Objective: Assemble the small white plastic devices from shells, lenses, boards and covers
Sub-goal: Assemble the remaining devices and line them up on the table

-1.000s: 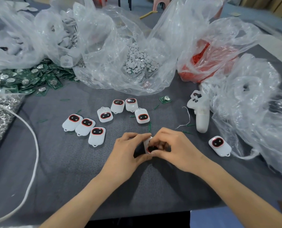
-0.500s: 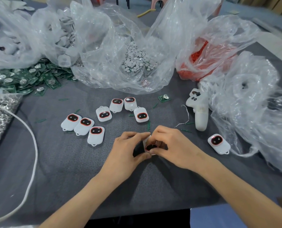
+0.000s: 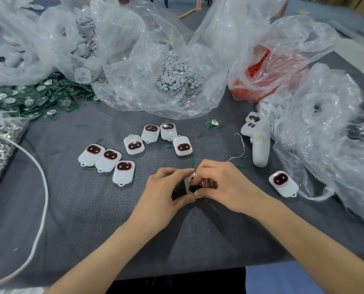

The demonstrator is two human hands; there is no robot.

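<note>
A white shell is being pinched by the left hand and right hand; even pressure is being advised.

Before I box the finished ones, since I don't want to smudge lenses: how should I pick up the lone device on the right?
Probably pinch the lone device across its long white sides, below the dark lens, from above: it lies flat, face up, alone.

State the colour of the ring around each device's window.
Red, as on this device; the head view shows it best.
</note>
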